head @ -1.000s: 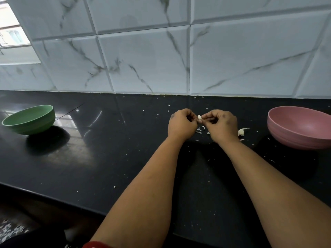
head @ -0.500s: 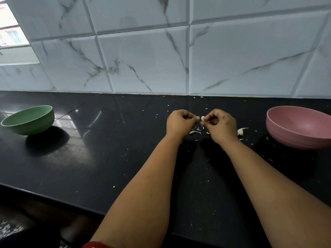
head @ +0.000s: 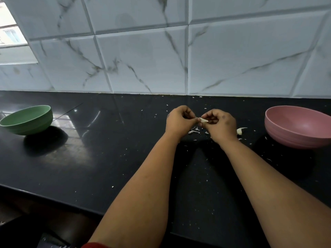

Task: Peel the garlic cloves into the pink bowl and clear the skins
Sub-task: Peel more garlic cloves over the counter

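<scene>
Clove (head: 203, 120): a small pale garlic clove is held above the tabletop (head: 107, 158), between the two hands, near the middle of the view. It is pinched by the curled fingers of the right hand (head: 221, 126). The tip nearest the left hand (head: 180, 121) is met by that hand's thumb and fingertips, which are also curled; whether a strip of skin is gripped there cannot be told. The two hands are brought close together, joined only at the clove.

Skins (head: 194, 131): loose white flakes are scattered on the black tabletop directly beneath the hands, with finer specks spread toward the wall and the near edge.

Second clove (head: 240, 131): a further pale piece, clove or husk, is lying on the tabletop just right of the right wrist, between that hand and the pink bowl (head: 300, 127).

Pink bowl: it is set upright on the tabletop at the right, well apart from the hands. Its visible interior appears bare.

Green bowl (head: 28, 119): it is set upright at the far left of the tabletop.

Wall (head: 143, 59): white marbled tiles are fitted behind the tabletop.
</scene>
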Demonstrator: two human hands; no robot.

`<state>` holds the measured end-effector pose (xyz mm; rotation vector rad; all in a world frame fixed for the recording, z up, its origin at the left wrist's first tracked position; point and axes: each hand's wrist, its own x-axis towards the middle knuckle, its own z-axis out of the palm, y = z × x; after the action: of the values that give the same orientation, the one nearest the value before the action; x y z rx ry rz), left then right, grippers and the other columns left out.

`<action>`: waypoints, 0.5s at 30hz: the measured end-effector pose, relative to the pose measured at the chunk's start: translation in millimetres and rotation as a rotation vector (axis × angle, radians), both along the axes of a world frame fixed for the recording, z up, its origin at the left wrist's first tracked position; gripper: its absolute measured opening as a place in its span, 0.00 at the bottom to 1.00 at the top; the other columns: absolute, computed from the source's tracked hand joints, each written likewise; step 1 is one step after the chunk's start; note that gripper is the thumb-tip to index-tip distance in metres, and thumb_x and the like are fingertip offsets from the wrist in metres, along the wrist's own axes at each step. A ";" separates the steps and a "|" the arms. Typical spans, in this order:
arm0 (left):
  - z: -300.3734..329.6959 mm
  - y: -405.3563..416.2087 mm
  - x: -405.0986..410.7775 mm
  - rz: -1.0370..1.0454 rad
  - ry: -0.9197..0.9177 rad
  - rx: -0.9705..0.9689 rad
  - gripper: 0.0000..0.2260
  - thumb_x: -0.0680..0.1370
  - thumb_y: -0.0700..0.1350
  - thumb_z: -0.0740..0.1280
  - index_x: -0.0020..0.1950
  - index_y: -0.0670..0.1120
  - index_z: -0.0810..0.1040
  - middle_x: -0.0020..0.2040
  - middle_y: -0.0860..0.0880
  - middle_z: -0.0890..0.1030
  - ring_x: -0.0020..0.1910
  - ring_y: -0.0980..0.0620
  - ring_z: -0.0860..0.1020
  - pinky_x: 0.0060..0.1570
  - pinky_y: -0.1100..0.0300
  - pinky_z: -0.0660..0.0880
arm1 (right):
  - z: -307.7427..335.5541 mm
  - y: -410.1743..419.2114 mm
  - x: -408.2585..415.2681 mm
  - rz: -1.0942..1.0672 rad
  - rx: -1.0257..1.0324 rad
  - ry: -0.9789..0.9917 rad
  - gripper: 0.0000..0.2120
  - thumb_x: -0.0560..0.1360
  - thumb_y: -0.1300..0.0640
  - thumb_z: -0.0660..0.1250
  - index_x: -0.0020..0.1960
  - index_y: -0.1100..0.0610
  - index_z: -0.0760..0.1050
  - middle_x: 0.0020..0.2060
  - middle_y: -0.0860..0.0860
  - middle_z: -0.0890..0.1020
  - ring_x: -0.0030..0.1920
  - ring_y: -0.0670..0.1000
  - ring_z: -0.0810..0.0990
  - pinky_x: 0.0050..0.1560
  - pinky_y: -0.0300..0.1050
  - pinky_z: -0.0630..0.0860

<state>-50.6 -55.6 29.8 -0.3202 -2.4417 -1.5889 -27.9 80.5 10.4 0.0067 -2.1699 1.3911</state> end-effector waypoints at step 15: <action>-5.4 8.7 -1.3 0.056 0.075 -0.302 0.06 0.79 0.40 0.62 0.51 0.45 0.79 0.49 0.47 0.82 0.53 0.47 0.77 0.46 0.59 0.70 | 3.0 -6.3 4.4 0.164 -0.264 -0.081 0.07 0.72 0.66 0.72 0.46 0.55 0.81 0.39 0.47 0.85 0.42 0.42 0.84 0.46 0.33 0.78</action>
<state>-51.9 -46.9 24.5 -0.3486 -2.6050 -1.1617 -23.5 74.2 13.4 0.0310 -2.0712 1.7915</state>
